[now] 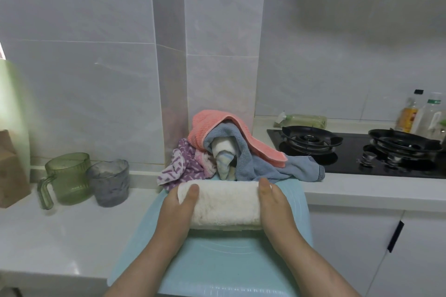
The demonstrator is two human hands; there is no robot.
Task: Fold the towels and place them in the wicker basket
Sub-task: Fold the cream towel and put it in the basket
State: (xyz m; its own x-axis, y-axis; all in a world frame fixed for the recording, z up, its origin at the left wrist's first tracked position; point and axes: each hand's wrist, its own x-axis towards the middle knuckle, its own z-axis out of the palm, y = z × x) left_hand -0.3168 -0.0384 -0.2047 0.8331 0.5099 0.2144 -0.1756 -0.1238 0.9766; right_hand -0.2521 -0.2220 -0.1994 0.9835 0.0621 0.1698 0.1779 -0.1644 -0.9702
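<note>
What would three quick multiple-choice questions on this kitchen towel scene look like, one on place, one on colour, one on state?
1. Where is the towel pile?
A. On the stove
B. Behind the white towel, against the wall
C. In a basket

2. What colour is the towel on top of the pile?
A. Coral pink
B. Black
C. Yellow

3. What state is the white towel in?
A. Spread flat
B. Hanging
C. Folded or rolled into a thick bundle, held at both ends

Answers: 1 B, the pile sits beyond the bundle at the tiled corner. 2 A, the coral towel drapes over the others. 3 C, the left hand and right hand grip its ends.
</note>
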